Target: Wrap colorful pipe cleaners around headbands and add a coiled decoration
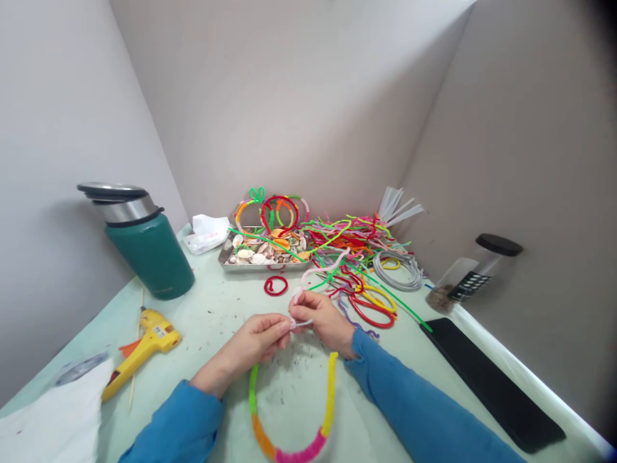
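My left hand (263, 337) is closed, thumb and forefinger pinching near the end of a curved band (301, 455) wrapped in green, orange, magenta and yellow fuzzy pipe cleaners. Its green side runs up under that hand, while the yellow end stands free. A thin whitish tip (304, 323) pokes out past the left fingertips. Close beside it, my right hand (325, 318) pinches a pale pink pipe cleaner (308, 273), whose long tail arches up and away toward the pile. Pale pink fuzz shows between the two hands; the fingers partly hide how it is wound.
Behind the hands lie a metal tray (265, 267) of seashells with finished hoops (279, 215), a pipe cleaner pile (357, 235) and a grey wire coil (400, 271). At left are a green bottle (152, 257) and yellow glue gun (144, 347); at right, a black flat object (491, 382) and jar (475, 276).
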